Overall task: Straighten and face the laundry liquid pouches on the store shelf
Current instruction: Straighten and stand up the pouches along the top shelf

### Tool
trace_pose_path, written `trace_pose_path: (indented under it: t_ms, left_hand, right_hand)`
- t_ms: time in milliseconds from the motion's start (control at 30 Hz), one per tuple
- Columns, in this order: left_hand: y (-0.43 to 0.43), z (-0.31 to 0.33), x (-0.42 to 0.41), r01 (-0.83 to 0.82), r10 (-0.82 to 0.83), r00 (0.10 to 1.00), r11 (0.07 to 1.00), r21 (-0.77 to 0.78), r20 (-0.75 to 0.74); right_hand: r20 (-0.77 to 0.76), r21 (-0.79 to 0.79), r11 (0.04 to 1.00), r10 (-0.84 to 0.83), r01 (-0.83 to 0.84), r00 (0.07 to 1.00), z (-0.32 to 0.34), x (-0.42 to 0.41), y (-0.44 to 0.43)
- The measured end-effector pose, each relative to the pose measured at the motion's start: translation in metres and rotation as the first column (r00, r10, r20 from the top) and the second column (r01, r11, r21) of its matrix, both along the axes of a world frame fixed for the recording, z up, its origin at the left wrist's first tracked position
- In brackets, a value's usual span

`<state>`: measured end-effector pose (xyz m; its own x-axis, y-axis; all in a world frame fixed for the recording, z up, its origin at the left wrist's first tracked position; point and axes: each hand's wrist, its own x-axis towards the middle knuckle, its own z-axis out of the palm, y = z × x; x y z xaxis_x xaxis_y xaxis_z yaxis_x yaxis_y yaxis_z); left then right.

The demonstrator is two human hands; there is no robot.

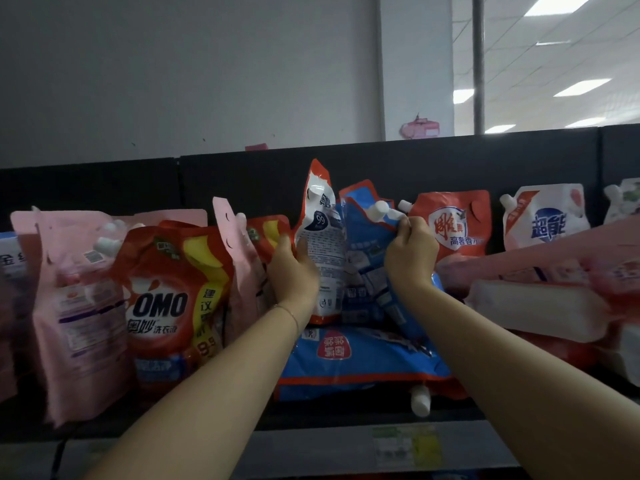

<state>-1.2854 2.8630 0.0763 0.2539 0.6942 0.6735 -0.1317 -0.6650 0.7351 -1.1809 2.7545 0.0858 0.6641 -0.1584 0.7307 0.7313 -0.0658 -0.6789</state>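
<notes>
Laundry liquid pouches crowd the dark shelf (311, 424). My left hand (294, 268) grips the left edge of an upright red-and-white pouch (322, 237) that shows its back. My right hand (410, 251) pinches the top of a blue pouch (367, 271) near its white spout, right beside the red-and-white one. Under both lies a flat blue pouch (356, 362), upside down, its white cap (420, 401) hanging over the shelf's front. A red OMO pouch (169, 299) stands facing front on the left.
Pink pouches (76, 306) stand at the far left and behind the OMO one. On the right stand a red pouch (453, 226) and a white pouch (547, 220); pink and white pouches (533, 310) lie flat there. A price label (405, 445) sits on the shelf edge.
</notes>
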Motion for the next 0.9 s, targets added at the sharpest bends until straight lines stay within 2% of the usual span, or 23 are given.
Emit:
trace_pose_path:
  t_ms: [133, 300, 467, 567, 667, 733, 800, 867, 900]
  left_hand:
    - [0.017, -0.01, 0.017, 0.154, -0.155, 0.988, 0.985, 0.075, 0.016]
    - [0.036, -0.014, 0.019, 0.264, -0.239, 0.941, 0.962, 0.074, -0.241]
    - [0.035, -0.015, 0.016, 0.211, -0.134, 0.921, 0.961, 0.178, -0.365]
    - [0.03, -0.015, 0.013, 0.168, -0.041, 0.932, 0.929, 0.329, -0.36]
    - [0.026, -0.012, 0.007, 0.098, 0.068, 0.932, 0.898, 0.429, -0.355]
    - [0.026, -0.012, 0.002, 0.011, 0.187, 0.929, 0.848, 0.531, -0.318]
    - [0.02, -0.015, -0.004, -0.018, 0.212, 0.948, 0.781, 0.624, -0.237]
    - [0.009, -0.019, -0.012, 0.042, 0.153, 0.967, 0.697, 0.716, -0.206]
    - [0.002, -0.023, -0.016, 0.134, 0.094, 0.963, 0.647, 0.75, -0.254]
  right_hand:
    - [-0.012, 0.087, 0.995, 0.055, -0.054, 0.998, 0.006, 0.004, 0.012]
    - [-0.114, 0.024, 0.996, 0.091, -0.089, 0.989, -0.011, 0.01, 0.034]
    - [-0.162, -0.139, 0.982, 0.108, -0.131, 0.981, -0.01, 0.021, 0.023]
    - [-0.133, -0.305, 0.945, 0.078, -0.116, 0.988, -0.016, 0.018, 0.016]
    - [-0.083, -0.403, 0.913, 0.03, -0.061, 0.996, -0.022, 0.013, 0.01]
    - [-0.049, -0.48, 0.877, -0.03, 0.003, 0.998, -0.025, 0.009, 0.003]
    - [-0.027, -0.553, 0.832, -0.072, 0.045, 0.997, -0.027, 0.005, -0.005]
    - [0.026, -0.598, 0.794, -0.116, 0.108, 0.993, -0.029, 0.0, -0.012]
    - [0.073, -0.605, 0.781, -0.139, 0.155, 0.988, -0.03, -0.003, -0.016]
